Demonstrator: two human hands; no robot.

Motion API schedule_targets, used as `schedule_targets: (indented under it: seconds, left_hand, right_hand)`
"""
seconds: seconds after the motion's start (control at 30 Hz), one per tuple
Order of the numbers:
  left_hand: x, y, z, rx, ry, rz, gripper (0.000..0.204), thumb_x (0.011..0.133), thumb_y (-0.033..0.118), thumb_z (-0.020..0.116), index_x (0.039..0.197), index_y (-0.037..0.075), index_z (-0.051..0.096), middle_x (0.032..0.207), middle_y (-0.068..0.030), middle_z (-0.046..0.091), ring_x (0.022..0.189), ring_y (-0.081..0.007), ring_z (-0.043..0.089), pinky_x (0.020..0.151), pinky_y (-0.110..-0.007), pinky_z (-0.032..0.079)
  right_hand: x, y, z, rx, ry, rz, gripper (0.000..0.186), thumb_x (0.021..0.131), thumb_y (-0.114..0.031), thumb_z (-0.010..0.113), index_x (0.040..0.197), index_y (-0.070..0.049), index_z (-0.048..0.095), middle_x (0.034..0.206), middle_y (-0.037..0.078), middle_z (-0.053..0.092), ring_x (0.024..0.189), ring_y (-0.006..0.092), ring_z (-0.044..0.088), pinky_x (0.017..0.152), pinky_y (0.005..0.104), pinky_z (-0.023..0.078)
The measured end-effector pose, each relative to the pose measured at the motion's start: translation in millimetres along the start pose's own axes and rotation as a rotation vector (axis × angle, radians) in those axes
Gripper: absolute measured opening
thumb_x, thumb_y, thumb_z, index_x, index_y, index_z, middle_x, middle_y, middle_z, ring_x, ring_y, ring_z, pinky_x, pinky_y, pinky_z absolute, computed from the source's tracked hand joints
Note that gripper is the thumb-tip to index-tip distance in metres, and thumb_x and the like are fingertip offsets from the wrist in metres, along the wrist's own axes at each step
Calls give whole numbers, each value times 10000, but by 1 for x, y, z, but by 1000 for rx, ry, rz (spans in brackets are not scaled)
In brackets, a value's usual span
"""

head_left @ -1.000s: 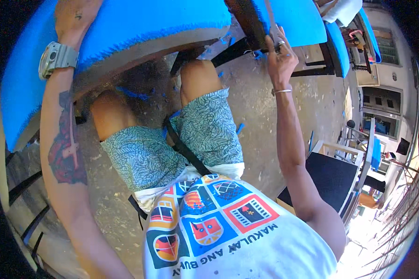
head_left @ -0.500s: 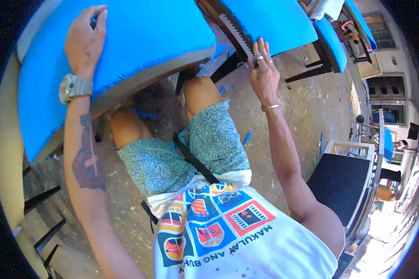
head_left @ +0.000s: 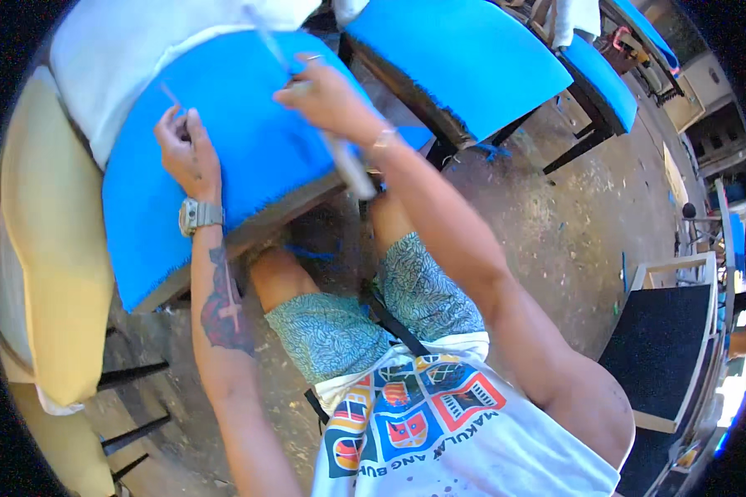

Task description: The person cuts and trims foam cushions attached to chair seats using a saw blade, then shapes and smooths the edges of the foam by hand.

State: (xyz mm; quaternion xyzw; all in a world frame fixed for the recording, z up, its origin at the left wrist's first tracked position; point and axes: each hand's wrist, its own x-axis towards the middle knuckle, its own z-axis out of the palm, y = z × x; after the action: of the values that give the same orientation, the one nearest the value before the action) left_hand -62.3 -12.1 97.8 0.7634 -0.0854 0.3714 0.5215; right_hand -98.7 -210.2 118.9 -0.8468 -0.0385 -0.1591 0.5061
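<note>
Blue-padded chair seat [head_left: 253,166], head view, lies under left grip [head_left: 191,157], apparently pinching a thin blurred sliver [head_left: 172,94], and right grip [head_left: 333,101], closed around a long blurred tool [head_left: 351,170]; risk judged: a hurried stroke could slip, gouging the seat or catching the left grip.

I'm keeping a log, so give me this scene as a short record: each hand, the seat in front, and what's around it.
Left grip: curled over the near blue seat; a thin blurred sliver shows at its tips, hold unclear
Right grip: closed around a long blurred tool, kind unclear
Near seat: blue top, frayed front edge
Right side: second blue seat, dark legs
Left side: yellow padded piece
Floor: scattered blue scraps
</note>
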Motion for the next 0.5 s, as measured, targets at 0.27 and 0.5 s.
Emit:
schedule_targets:
  seconds: [0.27, 0.5]
  left_hand:
    - [4, -12, 2, -21, -38, -60, 321, 933, 285, 536, 1114, 21, 564, 918, -112, 636, 715, -191, 582, 659, -323, 477]
    - [54, -28, -10, 334, -389, -27, 268, 917, 277, 550, 1002, 36, 631, 896, -93, 639, 702, -227, 580, 666, -361, 473]
  right_hand:
    - [-19, 1, 0, -214, 194, -360, 494, 820, -185, 674, 1246, 31, 548, 1292, 189, 535, 1105, 351, 553, 961, 406, 452]
    - [-88, 71, -152, -360, 141, -124, 484, 822, -266, 679, 1242, -58, 558, 1351, 115, 506, 1204, 295, 501, 1010, 430, 393]
